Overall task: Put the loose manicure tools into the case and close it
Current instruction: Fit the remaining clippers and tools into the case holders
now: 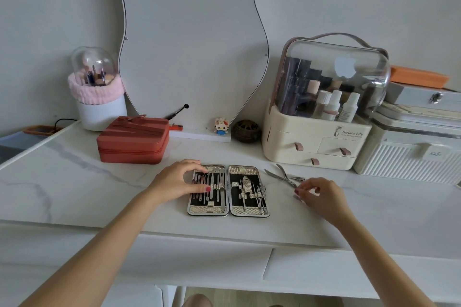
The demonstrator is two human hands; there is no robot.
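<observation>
An open manicure case (228, 212) lies flat on the white marble table, both halves lined in black with steel tools under straps. My left hand (178, 182) rests on the case's left half, fingers spread over the tools there, thumb near the middle strap. To the right of the case lie loose steel tools (284, 176), a nipper and clippers crossed over each other. My right hand (320, 194) hovers just below and right of them, fingertips pinched near the tools' lower end; whether it grips anything is unclear.
A red zip case (133, 141) sits behind and left of the manicure case. A cream cosmetics organiser (314, 147) with a clear dome stands behind the loose tools, white boxes (411, 154) beside it. A brush holder (99, 97), a wavy mirror (192, 40) and small ornaments line the back.
</observation>
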